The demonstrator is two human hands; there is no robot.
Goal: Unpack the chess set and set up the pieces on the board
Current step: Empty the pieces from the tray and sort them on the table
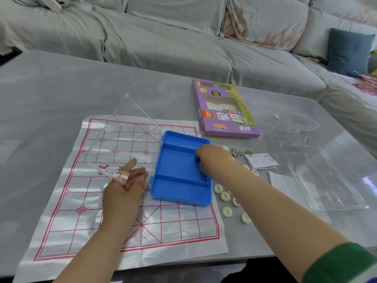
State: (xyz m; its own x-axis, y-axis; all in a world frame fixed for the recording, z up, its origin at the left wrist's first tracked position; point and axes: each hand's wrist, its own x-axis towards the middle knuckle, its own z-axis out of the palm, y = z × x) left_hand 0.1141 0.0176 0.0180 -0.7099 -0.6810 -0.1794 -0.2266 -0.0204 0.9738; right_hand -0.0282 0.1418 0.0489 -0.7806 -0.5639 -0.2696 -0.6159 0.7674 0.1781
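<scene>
While the thin plastic board sheet (85, 201), printed with a red grid, lies flat on the glossy grey counter (40, 99), the left hand (122, 186) is over it. Its fingers (131, 163) are straight and apart, touching the near edge of the clear plastic lid (122, 129). That lid stands raised, hinged to the blue plastic tray (179, 170), which sits on the sheet's right part. The tray's three compartments show bare blue floor. The right hand (214, 160) has its fingers curled over the tray's right wall. Just right of the tray, round cream-white pieces (225, 196) lie scattered on the counter. Around them lie a purple cardboard box (226, 111), bent metal wire rings (240, 153), a folded paper leaflet (261, 161) and crumpled clear wrapping (306, 160). Behind the counter runs a grey-covered sofa (163, 37) with a teal cushion (348, 52) at its right end.
</scene>
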